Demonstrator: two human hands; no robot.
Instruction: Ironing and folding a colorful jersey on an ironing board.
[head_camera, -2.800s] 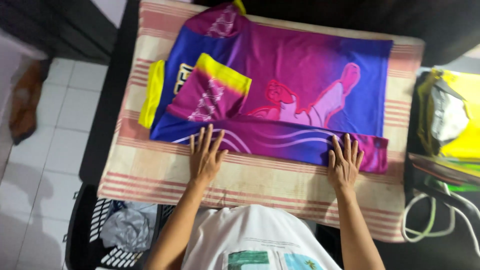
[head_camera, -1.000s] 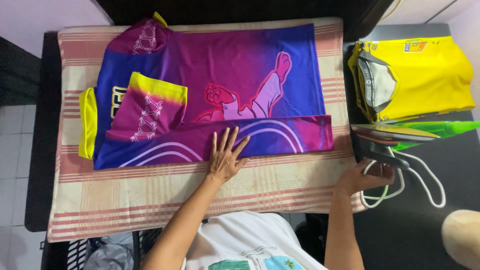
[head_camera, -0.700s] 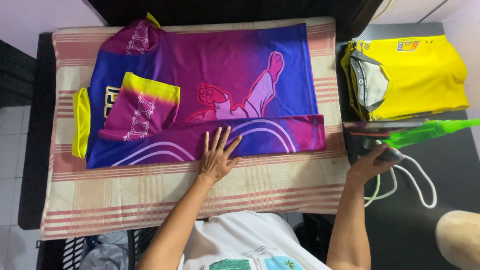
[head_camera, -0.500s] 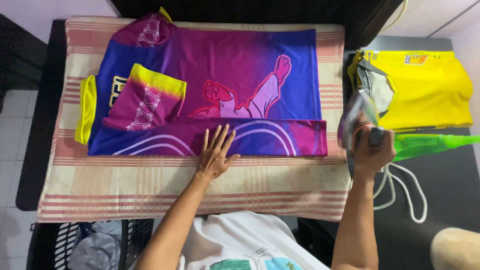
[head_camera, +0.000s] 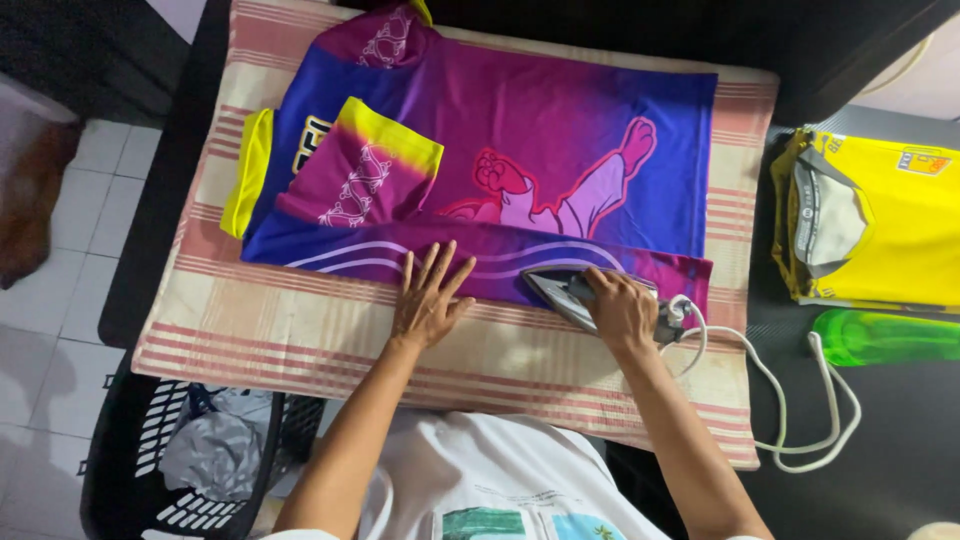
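A purple and blue jersey (head_camera: 560, 130) with yellow cuffs lies folded on a striped cloth (head_camera: 300, 330) that covers the ironing surface. My left hand (head_camera: 428, 297) presses flat, fingers spread, on the jersey's near folded edge. My right hand (head_camera: 622, 308) grips the handle of a grey electric iron (head_camera: 560, 290), which rests on that same near edge with its tip pointing left toward my left hand. The iron's white cord (head_camera: 800, 400) loops off to the right.
A folded yellow shirt (head_camera: 890, 225) lies on the dark surface at the right, with a green bottle (head_camera: 885, 336) in front of it. A black laundry basket (head_camera: 190, 450) with clothes stands on the tiled floor at the lower left.
My right hand picked up the iron from the right side and brought it left onto the jersey's near edge. My left hand stayed flat on the fabric.
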